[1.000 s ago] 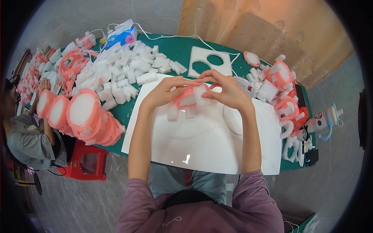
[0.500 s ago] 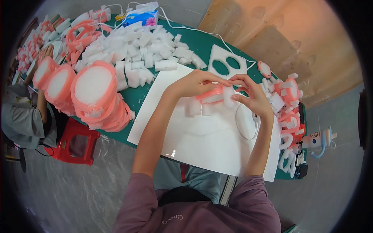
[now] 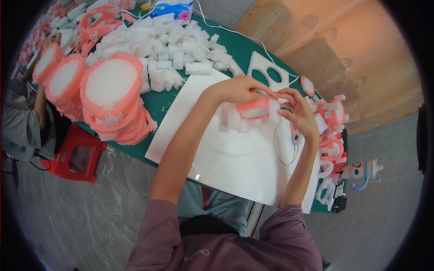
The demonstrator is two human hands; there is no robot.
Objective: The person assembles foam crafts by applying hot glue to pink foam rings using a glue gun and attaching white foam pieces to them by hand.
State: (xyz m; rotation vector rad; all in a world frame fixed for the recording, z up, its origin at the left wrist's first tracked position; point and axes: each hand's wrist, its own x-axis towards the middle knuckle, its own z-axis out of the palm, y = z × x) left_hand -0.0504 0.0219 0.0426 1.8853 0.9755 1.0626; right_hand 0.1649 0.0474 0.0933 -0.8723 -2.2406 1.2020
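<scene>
A pink foam ring (image 3: 253,105) is raised over the white sheet (image 3: 226,167), a white foam block at each end of it. My left hand (image 3: 242,89) is closed over the ring's far side, its index finger stretched toward the right-hand block. Between thumb and fingers, my right hand (image 3: 298,110) pinches that white foam block (image 3: 274,110) against the ring's right end. The other white foam block (image 3: 234,118) is at the ring's left end. Part of the ring is hidden behind my left fingers. Beside my right wrist lies a white device (image 3: 296,137) with a red switch and a cord.
Stacked pink-rimmed foam discs (image 3: 110,83) stand left, near a heap of white foam pieces (image 3: 167,49). A cut-out foam sheet (image 3: 255,63) lies beyond my hands. Pink and white foam parts (image 3: 332,149) line the right edge. Another person (image 3: 22,115) sits far left by a red stool (image 3: 74,156).
The view has shifted slightly, so most of the scene sits a little differently. Both hands stay at the foam ring, which now looks slightly turned, with its left block more visible.
</scene>
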